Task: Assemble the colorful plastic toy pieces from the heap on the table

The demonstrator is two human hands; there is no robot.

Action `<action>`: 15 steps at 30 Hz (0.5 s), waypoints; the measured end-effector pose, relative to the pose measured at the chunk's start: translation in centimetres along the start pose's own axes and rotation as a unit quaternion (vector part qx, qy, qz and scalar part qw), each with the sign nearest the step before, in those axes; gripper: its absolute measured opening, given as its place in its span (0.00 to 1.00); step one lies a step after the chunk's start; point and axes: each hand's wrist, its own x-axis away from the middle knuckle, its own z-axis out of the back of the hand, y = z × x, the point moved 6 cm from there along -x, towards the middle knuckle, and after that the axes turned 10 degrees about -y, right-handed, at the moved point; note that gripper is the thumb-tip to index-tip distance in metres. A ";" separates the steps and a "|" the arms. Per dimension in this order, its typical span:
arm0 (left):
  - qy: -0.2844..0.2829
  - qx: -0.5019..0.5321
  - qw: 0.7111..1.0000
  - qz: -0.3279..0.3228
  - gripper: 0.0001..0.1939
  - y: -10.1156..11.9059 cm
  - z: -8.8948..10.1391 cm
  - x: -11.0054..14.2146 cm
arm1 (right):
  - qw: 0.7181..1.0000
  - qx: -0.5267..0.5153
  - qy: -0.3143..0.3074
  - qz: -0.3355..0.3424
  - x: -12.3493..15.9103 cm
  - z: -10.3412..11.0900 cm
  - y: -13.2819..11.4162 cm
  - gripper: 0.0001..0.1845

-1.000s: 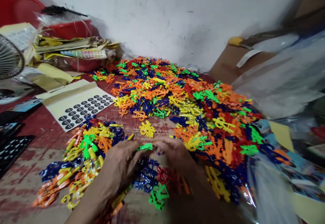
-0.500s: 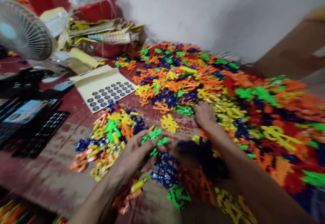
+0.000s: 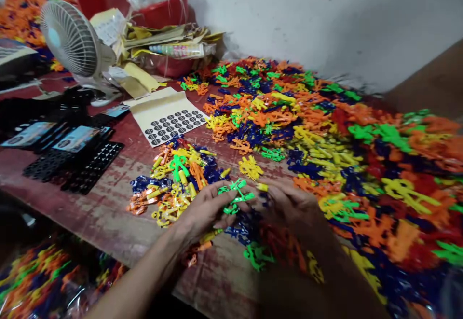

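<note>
Two at once: holds green plastic piece (image 3: pixel 235 195) in left hand (image 3: pixel 204 209), pinches yellow piece (image 3: pixel 262 187) in right hand (image 3: pixel 292 202), above the desk (image 3: pixel 119 222)

A workshop, judging by the worn table (image 3: pixel 112 217), heaped plastic pieces (image 3: pixel 260 116) and sticker sheet (image 3: pixel 161 109).

A table (image 3: pixel 112 217), its red surface patchy with brown, carries a broad spread of coloured plastic pieces (image 3: pixel 260 116) reaching back toward the wall (image 3: pixel 267 15) and a smaller heap (image 3: pixel 181 179) nearer its front edge. Left of the spread lie a sheet of round black stickers (image 3: pixel 162 104), black perforated cards (image 3: pixel 94 169) and a white desk fan (image 3: pixel 72 39), standing upright
</note>
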 end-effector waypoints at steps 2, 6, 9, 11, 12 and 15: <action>-0.020 -0.001 1.000 -0.003 0.19 0.0 0.0 0.4 | 0.995 -0.091 -0.036 -0.031 1.2 -2.0 0.7 0.21; -0.018 -0.033 0.999 0.002 0.16 -0.3 0.2 1.4 | 0.957 -0.267 -0.072 -0.088 2.1 -4.4 1.3 0.21; 0.016 -0.071 0.997 0.034 0.16 -0.4 0.3 2.2 | 0.947 -0.297 -0.090 -0.085 2.2 -5.3 1.2 0.21; 0.013 -0.086 0.995 0.050 0.18 -0.3 0.1 2.5 | 0.946 -0.299 -0.099 -0.071 2.3 -5.6 1.2 0.22; 0.005 -0.089 0.995 0.052 0.18 -0.2 0.0 2.5 | 0.949 -0.292 -0.102 -0.067 2.3 -5.7 1.3 0.22; -0.001 -0.086 0.995 0.041 0.18 -0.2 -0.1 2.4 | 0.954 -0.275 -0.108 -0.055 2.6 -5.9 1.7 0.21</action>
